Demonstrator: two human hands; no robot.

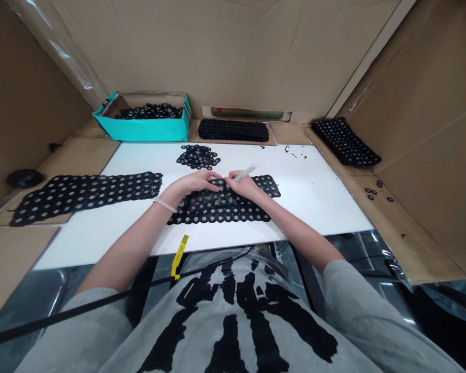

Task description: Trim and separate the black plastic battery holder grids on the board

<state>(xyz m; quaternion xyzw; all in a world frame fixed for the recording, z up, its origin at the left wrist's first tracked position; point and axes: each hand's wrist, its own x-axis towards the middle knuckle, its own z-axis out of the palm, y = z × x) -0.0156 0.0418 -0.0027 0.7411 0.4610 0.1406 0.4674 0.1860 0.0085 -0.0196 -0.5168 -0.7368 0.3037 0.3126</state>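
On the white board in front of me lies a black sheet of joined rings with pale round centres [225, 213], its upper layer partly lifted under my hands. My left hand [196, 182] has its thumb and fingers around the far edge of this sheet. Close beside it, my right hand [244, 185] is closed on a white pen-like tool [245, 173], whose upper end points up to the right. The tool's working tip is hidden by the fingers. Just beyond both hands sits a pile of loose black rings [198, 157].
Another dotted black sheet [89, 191] lies at the left, near a round black object [25, 178]. Behind are a turquoise box [147, 129] of rings and a stack of black sheets [233, 130]. More sheets [345, 142] and several loose rings [370, 191] lie right. Cardboard walls [233, 52] enclose the table.
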